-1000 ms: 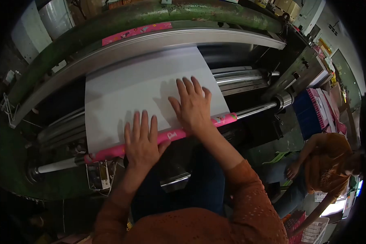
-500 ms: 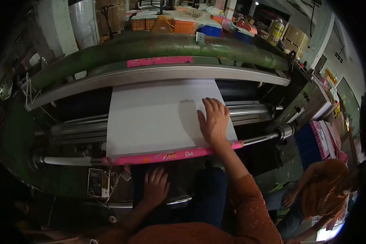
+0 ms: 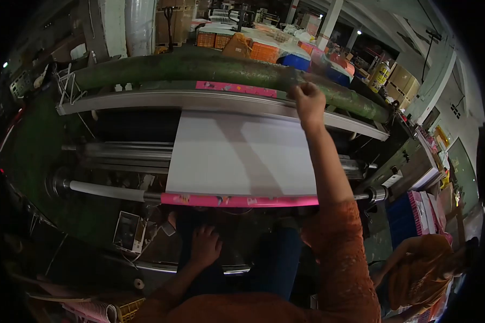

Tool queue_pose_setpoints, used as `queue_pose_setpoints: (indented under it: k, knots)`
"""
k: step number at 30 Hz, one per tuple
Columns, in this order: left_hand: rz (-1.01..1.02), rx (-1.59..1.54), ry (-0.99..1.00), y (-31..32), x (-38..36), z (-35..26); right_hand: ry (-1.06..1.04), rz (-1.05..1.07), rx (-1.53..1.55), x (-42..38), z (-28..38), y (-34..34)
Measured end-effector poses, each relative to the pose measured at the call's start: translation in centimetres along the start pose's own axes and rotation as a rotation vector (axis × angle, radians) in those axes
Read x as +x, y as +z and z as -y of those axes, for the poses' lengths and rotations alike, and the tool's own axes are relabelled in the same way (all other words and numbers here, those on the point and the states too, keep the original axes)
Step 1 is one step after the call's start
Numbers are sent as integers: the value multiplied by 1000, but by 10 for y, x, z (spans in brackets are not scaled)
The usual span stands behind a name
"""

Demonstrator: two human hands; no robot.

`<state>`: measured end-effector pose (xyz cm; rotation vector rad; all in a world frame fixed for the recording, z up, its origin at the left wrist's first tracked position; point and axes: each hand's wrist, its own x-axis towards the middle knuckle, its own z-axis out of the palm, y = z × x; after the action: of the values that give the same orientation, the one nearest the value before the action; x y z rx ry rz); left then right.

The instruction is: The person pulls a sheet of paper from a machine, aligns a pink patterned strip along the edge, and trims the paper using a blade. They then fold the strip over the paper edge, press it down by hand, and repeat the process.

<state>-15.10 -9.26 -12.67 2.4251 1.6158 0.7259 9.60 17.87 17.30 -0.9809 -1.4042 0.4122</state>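
My right hand (image 3: 310,102) is raised at the right part of the green roller (image 3: 215,69), its fingers pinched on a small dark, blurred thing I cannot make out. Below it, a white sheet (image 3: 242,156) stretches from the metal bar (image 3: 161,99) down to a pink printed roll (image 3: 242,201) on a shaft. The shadow of my arm falls across the sheet. My left hand (image 3: 206,245) lies on my thigh below the roll, fingers slightly bent and holding nothing.
A small open box with wires (image 3: 128,231) sits below the shaft at the left. At the lower right is a person in an orange top (image 3: 420,269). Orange crates (image 3: 264,53), a yellow can (image 3: 380,76) and cartons (image 3: 401,85) stand behind the machine.
My right hand has lifted off the white sheet, moved up to the green roller and closed its fingers. My left hand stays on my thigh. The view has shifted slightly.
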Motion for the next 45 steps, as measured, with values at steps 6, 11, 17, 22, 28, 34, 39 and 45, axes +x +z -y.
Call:
queue_pose_setpoints:
  k: [6,11,17,22,28,34,39,45]
  knots:
    - [-21,-1484,-316,-40,26,-20,275,802,34,-245,34,-5]
    - [56,-1332,-223,-42,29,-41,743,730,435,-328,17,-31]
    - [268,-1101,-255,-7,23,-46,719,613,13,-387,-37,-74]
    - [9,71,-40,16,8,-4,315,585,-626,-418,-64,-99]
    - [80,115,14,18,9,-8,316,585,-620,-415,-64,-94]
    - [70,111,13,20,7,-6,306,599,-625,-418,-62,-94]
    - [74,92,5,20,7,-6,312,630,-610,-416,-59,-93]
    - [-27,-40,-8,17,11,-1,364,825,-508,-355,-22,-72]
